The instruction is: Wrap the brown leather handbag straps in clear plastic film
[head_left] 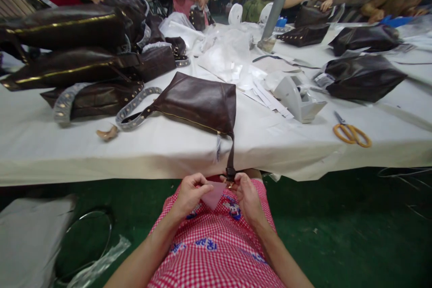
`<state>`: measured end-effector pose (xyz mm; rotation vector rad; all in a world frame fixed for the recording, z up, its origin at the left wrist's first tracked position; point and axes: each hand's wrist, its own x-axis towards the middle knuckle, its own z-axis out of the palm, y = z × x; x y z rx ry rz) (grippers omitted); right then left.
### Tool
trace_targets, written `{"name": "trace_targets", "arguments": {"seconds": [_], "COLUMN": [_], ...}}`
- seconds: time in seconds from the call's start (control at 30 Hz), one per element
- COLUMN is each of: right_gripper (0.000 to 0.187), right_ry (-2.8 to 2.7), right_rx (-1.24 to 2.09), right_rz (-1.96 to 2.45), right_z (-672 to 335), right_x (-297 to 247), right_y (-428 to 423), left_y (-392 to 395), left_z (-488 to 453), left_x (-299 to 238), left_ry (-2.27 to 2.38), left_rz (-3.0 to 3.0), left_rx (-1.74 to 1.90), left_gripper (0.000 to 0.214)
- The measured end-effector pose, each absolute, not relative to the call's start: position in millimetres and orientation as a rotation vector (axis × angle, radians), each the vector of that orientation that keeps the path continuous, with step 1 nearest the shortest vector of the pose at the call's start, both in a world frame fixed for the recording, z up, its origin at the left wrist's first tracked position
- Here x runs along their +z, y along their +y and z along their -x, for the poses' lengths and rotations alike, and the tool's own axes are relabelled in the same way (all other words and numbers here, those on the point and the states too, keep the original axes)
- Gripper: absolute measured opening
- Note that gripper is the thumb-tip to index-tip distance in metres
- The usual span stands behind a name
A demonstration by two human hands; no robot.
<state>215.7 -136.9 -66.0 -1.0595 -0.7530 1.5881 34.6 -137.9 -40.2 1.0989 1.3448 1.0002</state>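
A dark brown leather bag [199, 99] lies on the white-covered table, its gold zipper toward me. From its right corner a leather strap [231, 157] hangs over the table edge down to my lap. My right hand [248, 195] pinches the strap's end beside a gold-coloured metal buckle [229, 184]. In my left hand [194, 193], thumb and fingers close on a thin, translucent pinkish sheet [213, 195], held next to the buckle. A studded strap [135, 114] in clear wrap curls from the bag's left end.
Dark bags [67, 67] are piled at the left, and more bags [364, 76] lie at the right. Orange-handled scissors [353, 135], a white tape dispenser [299, 99] and crumpled plastic [229, 49] are on the table. A metal pole [278, 4] rises behind. Several people work across the table.
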Motion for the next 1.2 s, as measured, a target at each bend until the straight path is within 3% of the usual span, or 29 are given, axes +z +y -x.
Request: {"name": "trace_targets", "arguments": {"seconds": [0.17,0.3,0.73,0.9,1.0,1.1,1.2], "right_gripper": [0.029,0.044,0.027,0.036,0.039,0.042,0.043], "right_ry": [-0.658,-0.845,-1.434,-1.362,-1.339,-1.325,-1.328], "right_rx": [1.564,1.468,1.224,1.246,1.250,1.254,1.287], "right_rz": [1.127,1.176,1.334,1.371,1.396,1.421,1.419], "right_z": [-209,-208,-218,-216,-219,-221,-219], "right_x": [-65,-59,-63,-77,-83,-85,-85], "right_y": [-131,-131,-135,-126,-124,-125,-125], "left_y": [-138,-138,-140,-143,-134,-111,-79], "left_z": [-34,-37,-43,-37,14,104,193], "left_x": [-35,-36,-37,-28,-10,18,45], "left_ry": [1.302,1.264,1.336,1.365,1.647,2.271,2.770], "left_rz": [-1.122,-1.032,-1.045,-1.216,-1.371,-1.279,-1.133], "left_rx": [0.949,0.850,0.932,0.978,1.200,1.469,1.081], "left_gripper": [0.021,0.020,0.017,0.017,0.020,0.022,0.030]}}
